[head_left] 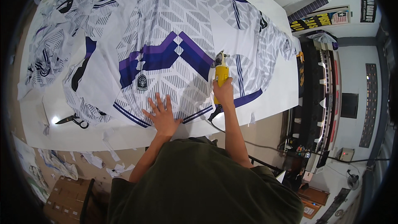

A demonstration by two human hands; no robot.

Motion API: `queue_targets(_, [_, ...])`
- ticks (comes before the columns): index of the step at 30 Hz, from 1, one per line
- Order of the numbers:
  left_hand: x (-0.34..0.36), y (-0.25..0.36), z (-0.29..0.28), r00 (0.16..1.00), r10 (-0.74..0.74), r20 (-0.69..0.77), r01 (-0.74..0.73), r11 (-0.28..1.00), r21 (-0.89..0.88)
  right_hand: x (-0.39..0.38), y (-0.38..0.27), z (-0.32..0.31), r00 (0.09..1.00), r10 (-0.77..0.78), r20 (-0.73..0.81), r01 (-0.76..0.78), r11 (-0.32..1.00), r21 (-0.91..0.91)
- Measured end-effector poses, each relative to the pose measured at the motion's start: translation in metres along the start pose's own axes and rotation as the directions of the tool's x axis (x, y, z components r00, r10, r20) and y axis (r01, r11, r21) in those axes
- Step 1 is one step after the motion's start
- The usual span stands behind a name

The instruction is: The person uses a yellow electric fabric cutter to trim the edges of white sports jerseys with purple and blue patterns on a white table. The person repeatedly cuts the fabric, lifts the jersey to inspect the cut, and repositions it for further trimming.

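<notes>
Right grip point(224, 92) wrapped round a yellow-bodied electric cutter point(222, 74), left grip point(162, 118) splayed flat, grasping nothing, on white grey-patterned fabric with purple chevrons point(199, 33) by the white table's point(282, 85) near edge: seemingly trimming, the next stretch calling for flat cloth and steady steering

Taken by a head-worn fisheye, left of a side-by-side pair. Looks steeply down and forward over the wearer's shirt point(199, 182), across the near edge of the tabletop point(286, 87). Set near enough to fill much of the frame with tabletop, yet wide enough to include floor point(261, 130) beyond the near edge and wall point(354, 64) beyond the right.
</notes>
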State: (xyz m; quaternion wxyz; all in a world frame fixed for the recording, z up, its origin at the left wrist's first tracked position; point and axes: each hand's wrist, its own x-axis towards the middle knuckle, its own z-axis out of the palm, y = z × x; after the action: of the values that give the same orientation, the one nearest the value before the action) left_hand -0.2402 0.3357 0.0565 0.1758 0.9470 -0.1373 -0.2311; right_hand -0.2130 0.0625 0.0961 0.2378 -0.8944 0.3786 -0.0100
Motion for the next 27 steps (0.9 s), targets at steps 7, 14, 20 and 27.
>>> queue_targets(7, [0.0,0.001,0.002,1.0,-0.016,0.0,0.016,1.0,0.008,0.018,0.005,-0.001,0.999,-0.003,-0.039,0.004,1.0,0.025])
queue_targets(14, [-0.001,0.004,-0.004,1.0,-0.019,0.022,0.02,1.0,-0.018,0.037,0.026,-0.01,0.997,-0.07,-0.026,0.071,0.996,0.048])
queue_targets(20, [0.001,0.003,0.002,0.999,-0.022,0.034,0.021,0.999,0.028,0.029,0.041,-0.035,0.984,-0.14,0.107,0.135,0.989,0.053])
queue_targets(27, [0.001,-0.001,0.011,1.0,-0.018,-0.002,0.018,1.0,0.024,0.052,0.034,-0.041,0.97,-0.195,0.144,0.183,0.979,0.09])
